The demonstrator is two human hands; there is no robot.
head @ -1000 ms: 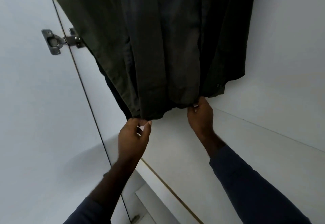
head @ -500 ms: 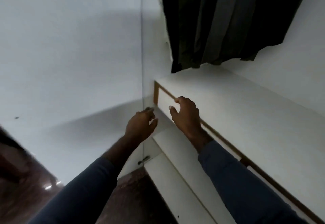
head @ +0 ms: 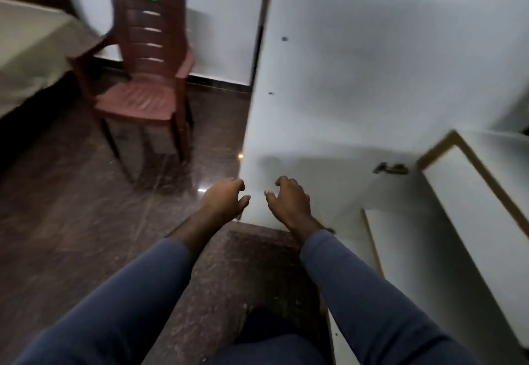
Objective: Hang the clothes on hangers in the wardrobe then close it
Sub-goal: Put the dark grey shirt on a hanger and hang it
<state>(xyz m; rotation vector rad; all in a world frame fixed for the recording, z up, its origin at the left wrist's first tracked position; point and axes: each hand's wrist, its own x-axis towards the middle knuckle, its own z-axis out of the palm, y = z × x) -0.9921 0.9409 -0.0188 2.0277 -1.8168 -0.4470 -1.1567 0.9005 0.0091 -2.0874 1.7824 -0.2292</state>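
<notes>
The white wardrobe door (head: 357, 78) stands open ahead of me, its lower edge near my hands. My left hand (head: 224, 200) hovers by the door's outer edge with loosely curled fingers and holds nothing. My right hand (head: 289, 200) hangs in front of the door's inner face, also loosely curled and empty. At the right are the wardrobe's white shelf and drawer fronts (head: 469, 192) with a wood-coloured edge, and a door hinge (head: 390, 168). The hanging dark clothes are out of view.
A dark red plastic chair (head: 146, 78) stands on the dark stone floor (head: 71, 192) at the left, against a white wall. A bed corner with a light sheet (head: 23, 55) lies at the far left. My knees are at the bottom.
Both hands let go of the hanging dark shirt's hem and dropped. My view swung down and left, away from the clothes, towards the open door, floor and chair.
</notes>
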